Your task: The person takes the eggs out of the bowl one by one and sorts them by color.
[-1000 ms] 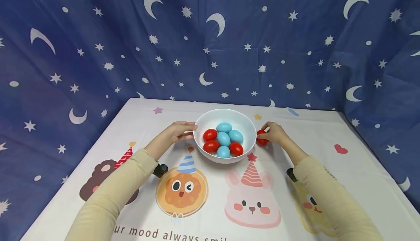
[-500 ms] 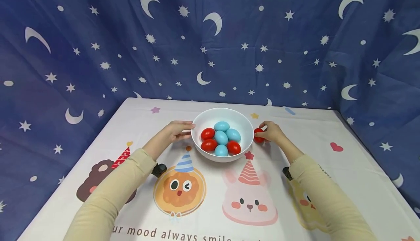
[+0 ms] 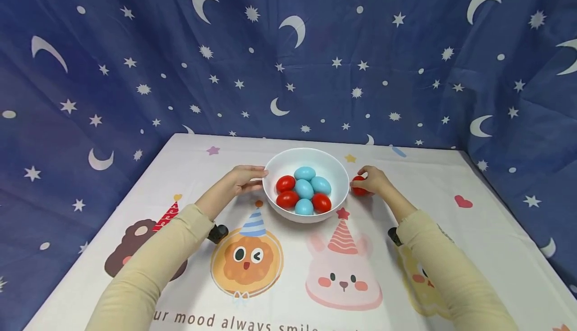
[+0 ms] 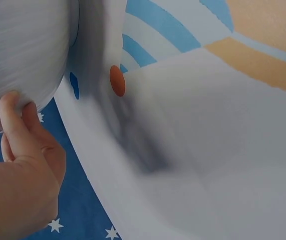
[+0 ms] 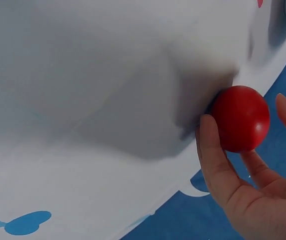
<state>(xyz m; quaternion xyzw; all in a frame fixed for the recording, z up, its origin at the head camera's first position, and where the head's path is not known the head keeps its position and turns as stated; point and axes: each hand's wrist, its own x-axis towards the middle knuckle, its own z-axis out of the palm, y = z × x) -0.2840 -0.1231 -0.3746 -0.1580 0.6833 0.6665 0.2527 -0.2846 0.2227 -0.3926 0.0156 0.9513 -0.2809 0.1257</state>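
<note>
A white bowl (image 3: 331,166) stands at mid-table with several light blue eggs (image 3: 304,189) and 3 red eggs (image 3: 322,203) inside. My left hand (image 3: 241,179) grips its left rim; the left wrist view has the fingers of that hand (image 4: 30,155) bent against the bowl's outer wall (image 4: 22,55). Just right of the bowl, my right hand (image 3: 375,181) curls its fingers round another red egg (image 3: 359,186). In the right wrist view, a finger lies along this egg (image 5: 240,119), another passes behind it, and a gap shows between egg and thumb tip.
A white tablecloth (image 3: 252,143) printed with cartoon faces and small shapes covers the table. Behind it hangs a dark blue curtain (image 3: 243,105) with moons and stars. Black wrist devices show below the left sleeve (image 3: 153,266) and right sleeve (image 3: 451,266).
The head view has shifted slightly. The red egg by my right hand sits a little farther right of the bowl than half a second ago. My left hand stays at the rim.
</note>
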